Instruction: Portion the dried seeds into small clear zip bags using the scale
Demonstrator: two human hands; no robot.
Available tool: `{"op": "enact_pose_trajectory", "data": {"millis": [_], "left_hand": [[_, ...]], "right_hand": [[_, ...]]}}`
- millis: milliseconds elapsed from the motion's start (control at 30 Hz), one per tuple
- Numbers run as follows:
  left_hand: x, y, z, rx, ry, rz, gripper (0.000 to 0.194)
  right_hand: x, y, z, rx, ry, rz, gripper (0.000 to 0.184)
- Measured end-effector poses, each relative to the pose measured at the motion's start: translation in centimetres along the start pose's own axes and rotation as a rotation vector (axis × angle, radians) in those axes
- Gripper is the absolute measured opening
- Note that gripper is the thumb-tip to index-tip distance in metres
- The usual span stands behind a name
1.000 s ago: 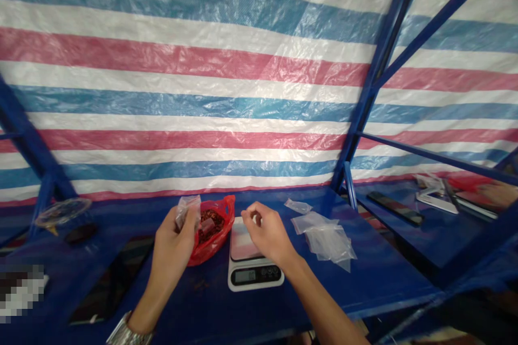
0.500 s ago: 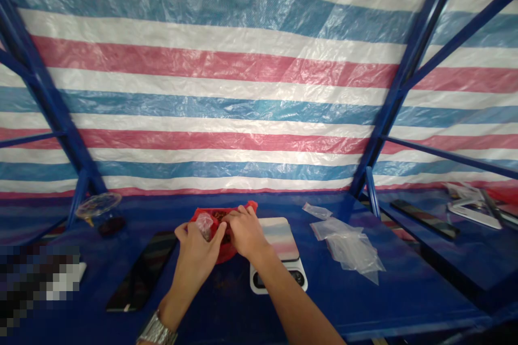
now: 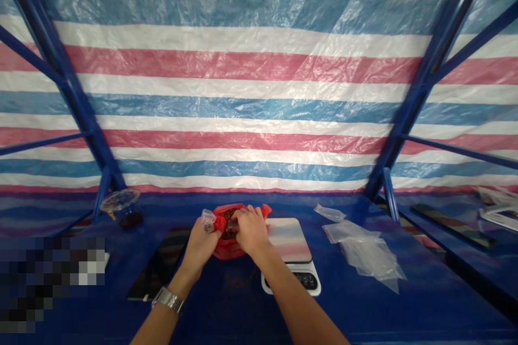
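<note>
My left hand (image 3: pixel 199 246) holds a small clear plastic bag (image 3: pixel 208 220) at its fingertips, right beside the rim of a red plastic bag (image 3: pixel 226 245). The red bag sits on the blue table and holds dark red pieces (image 3: pixel 230 225). My right hand (image 3: pixel 251 232) curls over the red bag's mouth, and its fingers hide part of the contents. Whether it grips the rim or the contents, I cannot tell. A digital kitchen scale (image 3: pixel 289 240) stands just to the right of the red bag, touched by neither hand.
Loose clear plastic bags (image 3: pixel 364 252) lie right of the scale on the blue table (image 3: pixel 404 312). A black tablet (image 3: pixel 159 264) lies to the left, with a clear dish (image 3: pixel 120 200) behind it. Blue metal posts (image 3: pixel 388 167) rise against a striped tarpaulin (image 3: pixel 243 91).
My right hand has moved left from above the scale to the red bag's mouth, and my left hand has come closer to it. The view has tilted upward, so the table sits lower.
</note>
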State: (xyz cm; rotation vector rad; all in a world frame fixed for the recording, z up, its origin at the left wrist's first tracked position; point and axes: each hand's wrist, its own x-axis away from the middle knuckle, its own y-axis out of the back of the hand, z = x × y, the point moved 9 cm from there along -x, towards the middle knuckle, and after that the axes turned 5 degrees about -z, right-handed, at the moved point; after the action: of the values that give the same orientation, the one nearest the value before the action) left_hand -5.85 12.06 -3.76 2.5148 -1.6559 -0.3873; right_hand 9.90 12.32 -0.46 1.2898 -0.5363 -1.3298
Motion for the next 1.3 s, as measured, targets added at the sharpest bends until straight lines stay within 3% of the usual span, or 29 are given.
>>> {"op": "enact_pose_trajectory", "data": {"millis": [133,433,533,633,700,833,1033,1167,1300], "left_hand": [[0.0,0.0,0.1,0.086,0.086,0.064,0.024],[1.5,-1.1,-0.2,0.285,0.305,0.321,0.053],[0.6,0.8,-0.8,0.159,0.21,0.192,0.05],[0.3,4.0,-3.4,-0.073,-0.044,-0.106,0.04],[1.1,4.6,-5.3,-0.164,-0.175,-0.207,0.039],[3.1,1.7,-7.2,-0.133,-0.261,-0.085,0.042],[4.6,-3.3,-7.0,-0.183,-0.22,0.095,0.033],[4.7,-4.8,-6.1,-0.224,-0.18,0.157,0.02],[5.0,-5.5,-6.1,-0.275,-0.22,0.194,0.017]], "right_hand": [[-0.2,-0.7,-0.6,-0.078,-0.055,-0.014,0.031],[0.2,-0.4,-2.2,-0.178,-0.132,-0.035,0.021],[0.4,0.0,-2.7,-0.204,-0.145,-0.056,0.016],[0.7,0.6,-3.4,-0.234,-0.174,-0.091,0.017],[0.9,1.2,-4.1,-0.289,-0.209,-0.113,0.018],[1.4,3.0,-5.4,-0.439,-0.282,-0.174,0.018],[2.2,6.4,-6.7,-0.631,-0.311,-0.297,0.019],[2.8,7.8,-6.6,-0.653,-0.278,-0.335,0.022],[3.4,8.8,-4.9,-0.526,-0.17,-0.323,0.023]]}}
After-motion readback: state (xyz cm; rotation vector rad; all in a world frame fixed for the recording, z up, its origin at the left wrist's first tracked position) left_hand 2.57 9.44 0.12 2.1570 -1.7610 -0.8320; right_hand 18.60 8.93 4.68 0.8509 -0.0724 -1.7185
